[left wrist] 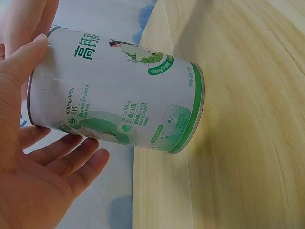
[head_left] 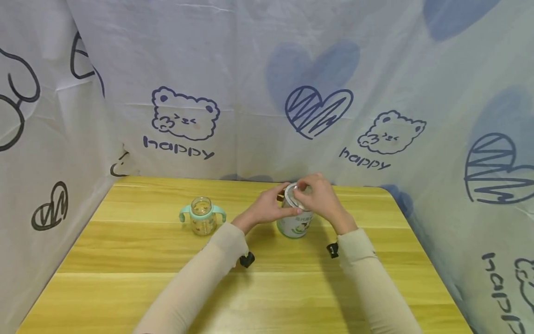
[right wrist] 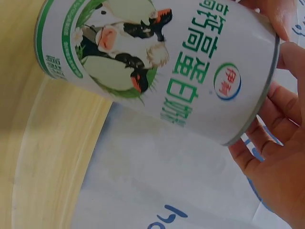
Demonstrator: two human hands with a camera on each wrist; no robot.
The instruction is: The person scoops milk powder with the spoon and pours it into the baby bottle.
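Observation:
A white milk powder can (head_left: pixel 294 223) with green print stands on the table, a cow picture (right wrist: pixel 127 45) on its side. My left hand (head_left: pixel 267 205) grips it near the top, thumb on the near side and fingers around the far side. At the can's silvery top, my right hand (head_left: pixel 320 197) has its fingers bent over the rim (right wrist: pixel 255 117). What those fingers pinch there is partly hidden by the hand. In the left wrist view the left thumb (left wrist: pixel 31 55) lies along the can's upper edge.
A clear baby bottle (head_left: pixel 202 221) with mint green handles and no cap stands left of the hands on the wooden table (head_left: pixel 137 260). White cloth (head_left: pixel 250 69) printed with bears and hearts hangs behind the table and along both sides.

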